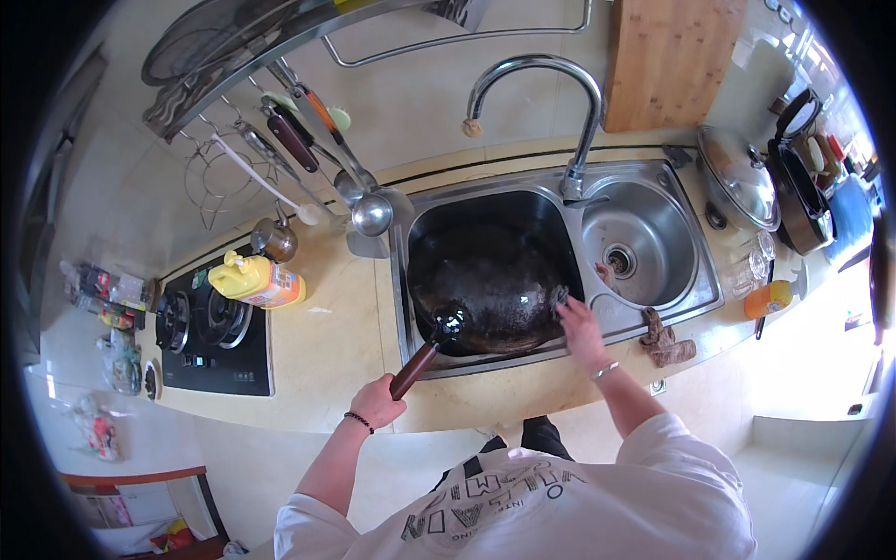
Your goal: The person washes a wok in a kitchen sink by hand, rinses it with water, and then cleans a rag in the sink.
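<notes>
A large dark wok [490, 287] lies in the left basin of the stainless steel sink [588, 276], with its outer side seemingly turned up and wet. My left hand [378, 402] grips its brown handle [414, 369], which sticks out over the front rim. At the wok's right side, my right hand [579, 329] holds a grey scouring pad [561, 295] at the fingertips, against or very near the metal. A chrome faucet [539, 61] arches over the sink from behind; no running water shows. Food scraps lie by the drain [619, 260] of the round right basin.
Left of the sink stand a yellow pump bottle [259, 280] and a gas hob [217, 336]. Ladles [372, 214] hang behind. To the right are a brown cloth [665, 341], an orange bottle [768, 299], glasses [749, 266] and a domed lid [736, 178]. A wooden board [672, 63] leans behind.
</notes>
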Tool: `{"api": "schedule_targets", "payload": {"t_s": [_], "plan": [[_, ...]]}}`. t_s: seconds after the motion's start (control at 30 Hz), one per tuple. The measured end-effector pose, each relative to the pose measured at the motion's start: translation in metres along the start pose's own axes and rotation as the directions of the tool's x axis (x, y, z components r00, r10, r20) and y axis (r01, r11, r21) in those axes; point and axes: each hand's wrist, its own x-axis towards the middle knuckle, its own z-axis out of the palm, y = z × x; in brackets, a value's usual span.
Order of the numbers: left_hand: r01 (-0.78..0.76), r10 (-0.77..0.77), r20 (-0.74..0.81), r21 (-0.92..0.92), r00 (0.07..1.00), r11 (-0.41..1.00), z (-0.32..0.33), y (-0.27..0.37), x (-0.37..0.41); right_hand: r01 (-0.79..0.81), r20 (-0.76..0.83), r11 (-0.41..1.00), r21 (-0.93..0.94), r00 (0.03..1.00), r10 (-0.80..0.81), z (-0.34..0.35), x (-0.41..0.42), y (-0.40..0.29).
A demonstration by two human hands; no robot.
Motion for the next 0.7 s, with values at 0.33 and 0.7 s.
{"api": "schedule_targets", "payload": {"t_s": [0.33, 0.7], "plan": [[-0.025, 0.030, -0.093, 0.047, 0.995, 0.999, 0.003, 0.006, -0.001, 0.263, -0.228, 0.959, 0.102, 0.945, -0.235, 0.029, 0.012, -0.151], [-0.052, 0.054, 0.025, -0.063, 0.998, 0.997, 0.005, -0.001, 0.004, 0.301, -0.120, 0.946, 0.120, 0.950, -0.287, 0.008, -0.007, -0.105]]}}
